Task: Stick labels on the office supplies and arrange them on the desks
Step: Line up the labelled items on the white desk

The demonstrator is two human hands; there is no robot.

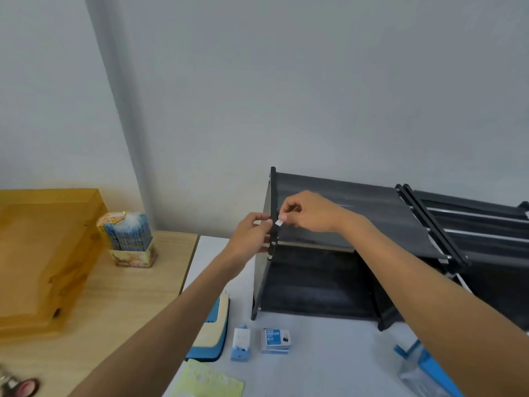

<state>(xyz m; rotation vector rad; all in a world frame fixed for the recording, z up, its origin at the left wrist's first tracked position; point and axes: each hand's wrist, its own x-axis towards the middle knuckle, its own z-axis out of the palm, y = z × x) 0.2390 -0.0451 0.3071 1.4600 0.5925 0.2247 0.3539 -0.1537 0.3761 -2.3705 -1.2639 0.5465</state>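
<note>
**Label going on at the rack's corner post**

You're working right up at the black shelf rack [357, 213], which is standing on the white desk [329, 362]. Your right hand [309, 213] is pinching a small white label [278, 222] between thumb and forefinger, holding it against the rack's front-left post [273, 190], just above the upper shelf's joint. Your left hand [250, 233] is meeting it from the other side, fingers curled and nipping that same post beside the label.

Down on the white desk in front of the rack, a box of binder clips [275, 340] is lying just beside a small blue-and-white item [240, 343], with a blue-and-cream tool [210, 336] to their left and a pale yellow stencil [209, 382] at the near edge. Over on the wooden desk [120, 296] to your left, a wooden box [43, 253] is sitting.
</note>
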